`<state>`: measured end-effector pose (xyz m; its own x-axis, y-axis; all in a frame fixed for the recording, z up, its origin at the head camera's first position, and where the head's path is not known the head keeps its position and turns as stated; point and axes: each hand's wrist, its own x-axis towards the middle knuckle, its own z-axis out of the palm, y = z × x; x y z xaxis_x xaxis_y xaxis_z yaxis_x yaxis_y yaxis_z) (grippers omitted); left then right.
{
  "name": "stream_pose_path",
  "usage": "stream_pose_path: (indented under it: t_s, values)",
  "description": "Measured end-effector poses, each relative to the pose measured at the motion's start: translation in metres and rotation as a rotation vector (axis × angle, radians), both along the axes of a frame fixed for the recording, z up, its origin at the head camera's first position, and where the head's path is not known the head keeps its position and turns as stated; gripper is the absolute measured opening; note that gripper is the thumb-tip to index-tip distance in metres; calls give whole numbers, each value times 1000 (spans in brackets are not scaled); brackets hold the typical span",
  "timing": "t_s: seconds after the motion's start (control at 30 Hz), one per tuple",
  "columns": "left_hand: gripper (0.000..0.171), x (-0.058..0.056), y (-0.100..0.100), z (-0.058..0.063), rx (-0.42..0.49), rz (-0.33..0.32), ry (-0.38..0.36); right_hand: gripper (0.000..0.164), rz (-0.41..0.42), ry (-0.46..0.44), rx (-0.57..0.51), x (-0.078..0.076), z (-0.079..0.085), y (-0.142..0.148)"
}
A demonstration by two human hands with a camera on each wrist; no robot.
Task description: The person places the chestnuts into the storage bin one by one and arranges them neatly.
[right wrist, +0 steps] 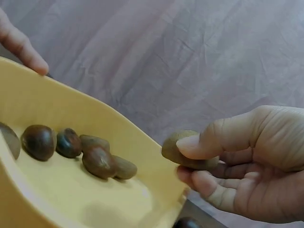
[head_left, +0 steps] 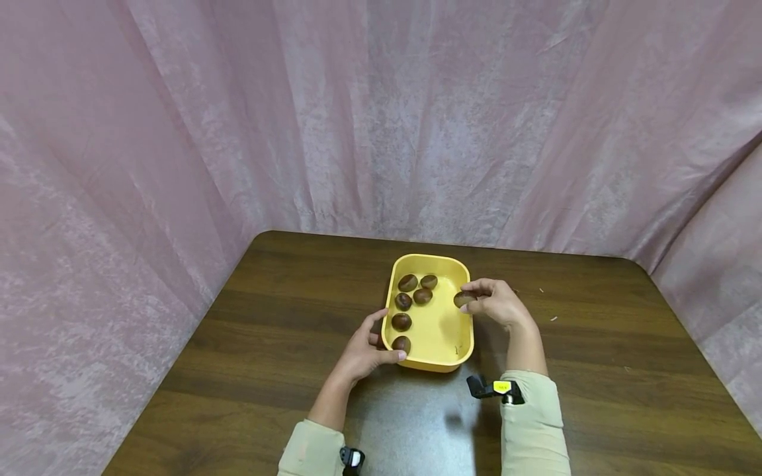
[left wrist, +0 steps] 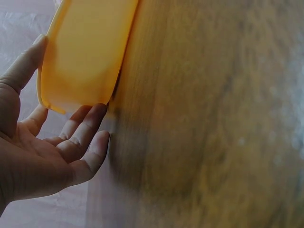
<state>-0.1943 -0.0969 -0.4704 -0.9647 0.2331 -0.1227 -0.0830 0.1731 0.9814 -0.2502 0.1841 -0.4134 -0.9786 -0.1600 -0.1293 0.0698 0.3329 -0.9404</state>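
A yellow plastic box sits on the wooden table, with several brown chestnuts mostly along its left side and far end. My left hand holds the box at its near left corner, thumb over the front rim and fingers along the left wall. In the left wrist view, the fingertips meet the wall's lower edge. Over the right rim, my right hand pinches one chestnut between thumb and fingers. That chestnut shows its pale, dull side in the right wrist view.
A dark rounded thing shows partly outside the box, below the right hand. Small pale scraps lie on the table to the right. A pink curtain hangs close behind the table's far edge.
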Motion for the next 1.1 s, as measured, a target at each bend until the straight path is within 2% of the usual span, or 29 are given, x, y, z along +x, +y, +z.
stream_pose_path:
  t_s: [0.27,0.57,0.8,1.1]
  values:
    - [91,0,-1,0,-13,7,4,50,89,-31,-57,-16,-3,-13]
    - [91,-1,2,0,-7,4,7,49,143,-114,15,-34,-11,-28]
    - [91,-3,4,-2,-9,-4,9,47,126,-187,32,-42,-16,-36]
    - [91,-4,5,-5,-6,-9,10,48,148,-188,88,-47,-24,-46]
